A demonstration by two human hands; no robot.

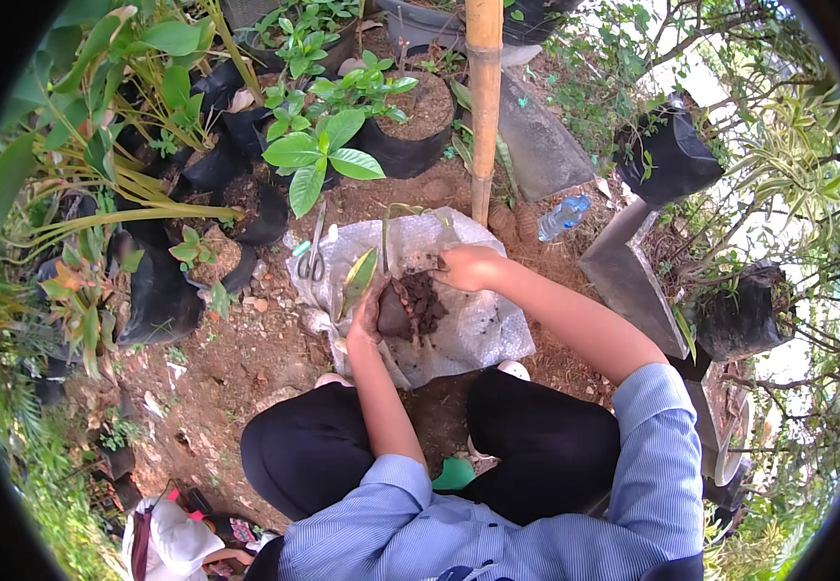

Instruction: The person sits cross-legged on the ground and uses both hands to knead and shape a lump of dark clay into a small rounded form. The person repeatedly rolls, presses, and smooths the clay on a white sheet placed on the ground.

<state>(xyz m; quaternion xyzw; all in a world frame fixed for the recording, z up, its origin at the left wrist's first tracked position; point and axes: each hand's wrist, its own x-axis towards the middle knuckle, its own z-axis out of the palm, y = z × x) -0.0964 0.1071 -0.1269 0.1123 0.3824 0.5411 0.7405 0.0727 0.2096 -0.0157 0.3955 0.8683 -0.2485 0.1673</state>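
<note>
My left hand (367, 312) is cupped against the side of a rounded brown pot or clod (393, 312); which of the two it is I cannot make out. Dark loose soil (429, 301) lies against its right side, some of it spilled on a sheet of bubble wrap (489, 319). The fingers of my right hand (467, 267) are bent down at the soil's upper edge, their tips partly hidden. A yellow-edged green leaf (359, 279) stands just beyond my left hand. Scissors (312, 256) with dark handles rest on the wrap's left side.
A bamboo pole (485, 109) rises behind the wrap. To its right lies a clear plastic bottle (563, 218). Plants in black grow bags (405, 149) crowd the left and back. Concrete edging (630, 283) runs along the right. Another person (173, 537) is at lower left.
</note>
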